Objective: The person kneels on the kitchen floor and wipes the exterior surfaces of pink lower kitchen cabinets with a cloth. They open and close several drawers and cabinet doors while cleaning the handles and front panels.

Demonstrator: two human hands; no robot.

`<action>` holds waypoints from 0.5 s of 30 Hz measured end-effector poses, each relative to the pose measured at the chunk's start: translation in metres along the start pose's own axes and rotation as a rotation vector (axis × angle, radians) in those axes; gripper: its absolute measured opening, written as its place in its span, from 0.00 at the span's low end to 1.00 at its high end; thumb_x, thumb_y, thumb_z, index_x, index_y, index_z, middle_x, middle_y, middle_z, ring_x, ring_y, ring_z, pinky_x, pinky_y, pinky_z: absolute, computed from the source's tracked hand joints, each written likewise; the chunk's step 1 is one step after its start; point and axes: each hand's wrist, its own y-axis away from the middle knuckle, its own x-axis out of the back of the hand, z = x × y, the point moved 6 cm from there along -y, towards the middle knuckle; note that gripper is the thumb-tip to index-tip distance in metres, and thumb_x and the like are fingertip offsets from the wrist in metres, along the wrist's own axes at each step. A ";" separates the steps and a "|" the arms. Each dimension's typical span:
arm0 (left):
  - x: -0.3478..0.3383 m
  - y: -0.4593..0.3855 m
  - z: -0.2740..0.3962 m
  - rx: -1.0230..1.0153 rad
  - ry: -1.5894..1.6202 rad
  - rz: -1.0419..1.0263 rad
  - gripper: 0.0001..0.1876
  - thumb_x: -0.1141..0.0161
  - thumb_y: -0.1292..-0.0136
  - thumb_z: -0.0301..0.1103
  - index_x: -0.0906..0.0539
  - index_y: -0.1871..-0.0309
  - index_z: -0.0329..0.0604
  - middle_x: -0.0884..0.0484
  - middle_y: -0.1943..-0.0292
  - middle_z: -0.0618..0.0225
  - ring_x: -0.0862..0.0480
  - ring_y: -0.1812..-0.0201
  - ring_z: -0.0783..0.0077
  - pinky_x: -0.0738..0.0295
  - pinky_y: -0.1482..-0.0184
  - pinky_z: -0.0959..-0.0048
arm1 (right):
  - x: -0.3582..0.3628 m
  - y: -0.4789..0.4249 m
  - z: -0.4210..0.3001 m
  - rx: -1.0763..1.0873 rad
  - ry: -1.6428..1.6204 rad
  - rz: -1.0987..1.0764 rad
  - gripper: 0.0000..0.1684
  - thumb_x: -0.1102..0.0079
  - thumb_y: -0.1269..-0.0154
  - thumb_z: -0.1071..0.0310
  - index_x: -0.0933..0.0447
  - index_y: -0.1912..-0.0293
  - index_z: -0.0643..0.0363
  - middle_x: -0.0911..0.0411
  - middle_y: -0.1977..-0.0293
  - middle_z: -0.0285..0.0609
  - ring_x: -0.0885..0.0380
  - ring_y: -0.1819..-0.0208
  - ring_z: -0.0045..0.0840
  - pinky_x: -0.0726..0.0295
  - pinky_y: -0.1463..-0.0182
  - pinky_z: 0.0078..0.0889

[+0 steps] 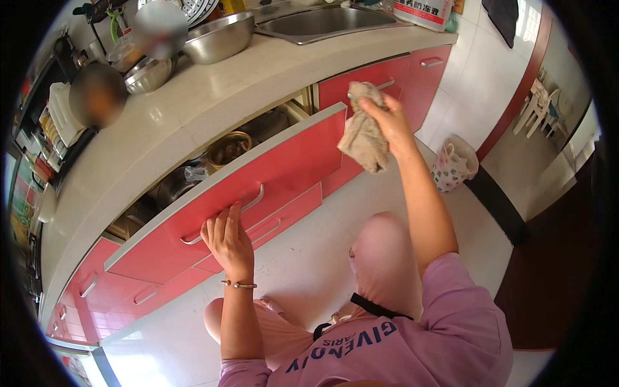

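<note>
A red drawer front point(300, 155) with a pale edge stands pulled out below the counter. My left hand point(227, 237), with a bangle at the wrist, has its fingers curled over the drawer's long curved metal handle point(256, 198). A crumpled beige cloth point(365, 138) hangs from my right hand point(389, 121), beside the drawer front's right end. Inside the drawer, a round golden container point(230, 149) holds brown lumps, and dark pots and a clear plastic piece lie near it.
Above the drawer runs a stone countertop point(193, 111) with a steel bowl point(220, 41) and a sink point(329, 22). More red cabinet fronts flank the drawer. A lined waste bin point(454, 164) stands on the floor at the right, near a doorway. My bent knees are below the drawer.
</note>
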 end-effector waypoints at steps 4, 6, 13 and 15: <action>-0.001 0.000 0.000 0.023 0.003 -0.011 0.15 0.36 0.35 0.20 0.12 0.47 0.45 0.14 0.56 0.68 0.18 0.53 0.61 0.29 0.40 0.57 | -0.017 -0.001 0.020 -0.006 0.026 -0.042 0.23 0.27 0.30 0.58 0.18 0.44 0.63 0.14 0.58 0.38 0.16 0.57 0.19 0.17 0.52 0.27; -0.004 -0.002 -0.003 0.044 0.005 -0.008 0.15 0.36 0.36 0.20 0.12 0.48 0.46 0.14 0.57 0.68 0.18 0.53 0.61 0.29 0.41 0.59 | -0.016 -0.002 0.028 -0.021 -0.021 -0.060 0.24 0.26 0.31 0.57 0.18 0.44 0.62 0.14 0.57 0.38 0.16 0.57 0.20 0.16 0.52 0.27; -0.012 -0.010 -0.010 0.089 -0.010 0.006 0.13 0.35 0.36 0.21 0.11 0.51 0.46 0.13 0.60 0.69 0.17 0.55 0.64 0.29 0.42 0.62 | -0.011 0.010 0.091 -0.087 0.085 -0.080 0.19 0.27 0.31 0.61 0.17 0.48 0.65 0.14 0.60 0.37 0.16 0.58 0.18 0.17 0.53 0.26; -0.015 -0.013 -0.009 0.073 -0.032 0.008 0.11 0.35 0.34 0.23 0.10 0.51 0.46 0.13 0.60 0.70 0.17 0.56 0.64 0.28 0.43 0.62 | 0.005 0.023 0.133 -0.162 0.134 -0.082 0.20 0.25 0.33 0.60 0.16 0.51 0.65 0.13 0.61 0.38 0.17 0.58 0.18 0.18 0.54 0.28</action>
